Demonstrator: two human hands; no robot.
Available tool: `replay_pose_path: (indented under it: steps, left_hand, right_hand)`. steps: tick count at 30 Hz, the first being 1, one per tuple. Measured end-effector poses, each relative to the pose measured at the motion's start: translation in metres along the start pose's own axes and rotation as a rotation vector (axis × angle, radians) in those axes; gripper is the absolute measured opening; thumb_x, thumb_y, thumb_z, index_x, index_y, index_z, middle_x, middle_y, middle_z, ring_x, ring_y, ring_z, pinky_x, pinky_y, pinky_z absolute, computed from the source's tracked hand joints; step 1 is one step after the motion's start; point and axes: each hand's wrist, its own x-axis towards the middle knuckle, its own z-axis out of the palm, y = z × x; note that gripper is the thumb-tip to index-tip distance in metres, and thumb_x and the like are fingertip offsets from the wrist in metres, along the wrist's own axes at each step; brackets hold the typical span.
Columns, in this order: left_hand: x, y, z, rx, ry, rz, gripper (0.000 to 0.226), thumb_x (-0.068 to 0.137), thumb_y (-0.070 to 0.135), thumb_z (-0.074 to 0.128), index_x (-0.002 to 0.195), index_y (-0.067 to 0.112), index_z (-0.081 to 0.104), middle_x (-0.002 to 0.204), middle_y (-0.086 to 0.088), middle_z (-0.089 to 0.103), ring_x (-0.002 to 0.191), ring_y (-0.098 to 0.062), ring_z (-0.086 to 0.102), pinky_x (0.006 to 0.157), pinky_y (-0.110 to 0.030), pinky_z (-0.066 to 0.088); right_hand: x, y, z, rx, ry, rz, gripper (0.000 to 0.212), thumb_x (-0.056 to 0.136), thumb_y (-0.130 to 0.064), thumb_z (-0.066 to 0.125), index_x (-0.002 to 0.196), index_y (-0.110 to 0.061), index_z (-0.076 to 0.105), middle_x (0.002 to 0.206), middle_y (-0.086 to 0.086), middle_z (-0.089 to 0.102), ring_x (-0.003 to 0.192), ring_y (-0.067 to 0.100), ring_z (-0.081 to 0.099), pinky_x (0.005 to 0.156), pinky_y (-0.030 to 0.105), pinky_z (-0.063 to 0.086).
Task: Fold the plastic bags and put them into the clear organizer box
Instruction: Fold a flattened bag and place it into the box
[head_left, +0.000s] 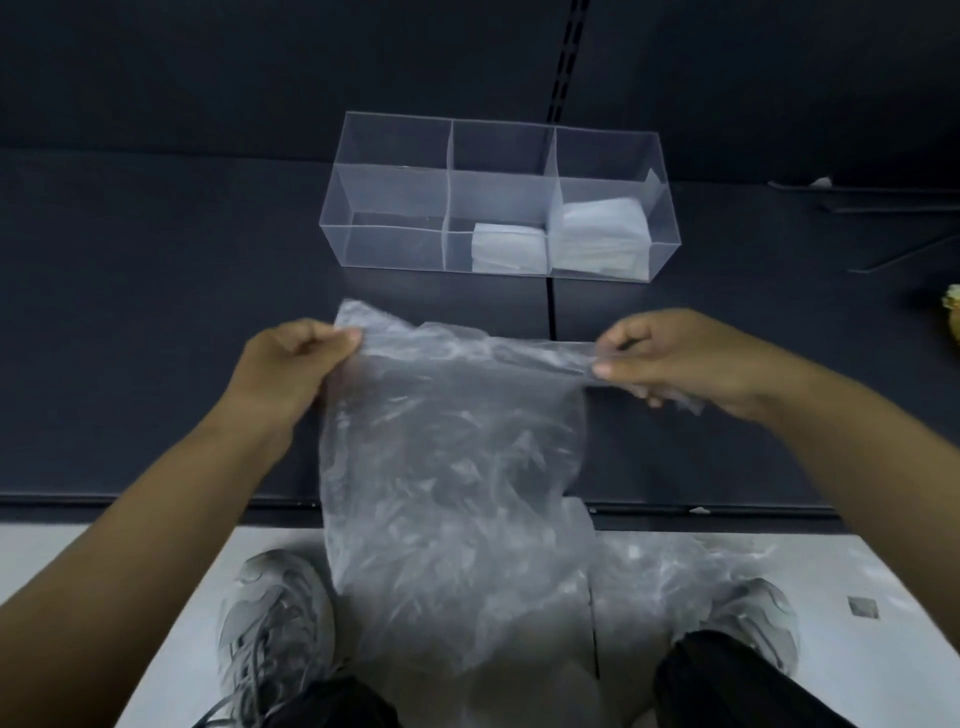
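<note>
Plastic bag (452, 467): in the air, top edge running 9 to 3 o'clock, long axis hanging toward 6.
Left hand (291, 366): fingers clamped on the 9 o'clock corner.
Right hand (670, 364): fingers pinching the 3 o'clock corner.
Clear organizer box (395, 156): at 12 o'clock beyond both hands, nearer neither.

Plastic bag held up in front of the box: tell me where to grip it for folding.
Pinch the plastic bag at the two ends of its top edge, coming in from either side, as the left hand and right hand do. It hangs limp and crumpled; only that taut edge probably holds it flat.
</note>
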Motion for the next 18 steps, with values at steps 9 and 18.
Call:
replay_pose_path:
  steps: [9,18]
  left_hand:
    - [0.012,-0.033,-0.019,-0.001,0.120,-0.024,0.017,0.086,0.026,0.070,0.073,0.015,0.067,0.056,0.008,0.067,0.046,-0.002,0.058,0.044,-0.013,0.046]
    - [0.014,-0.038,-0.020,-0.008,0.123,-0.016,0.016,0.087,0.028,0.070,0.078,0.015,0.069,0.060,0.008,0.069,0.053,-0.004,0.061,0.055,-0.021,0.051]
  right_hand:
    - [-0.004,0.048,-0.021,0.190,0.265,0.207,0.038,0.089,-0.044,0.058,0.101,-0.010,0.070,0.074,0.000,0.071,0.061,0.008,0.059,0.062,0.022,0.050]
    - [-0.019,0.021,0.014,0.287,0.080,0.421,0.076,0.063,-0.081,0.052,0.084,-0.008,0.064,0.068,0.011,0.071,0.049,0.015,0.060,0.044,0.021,0.047]
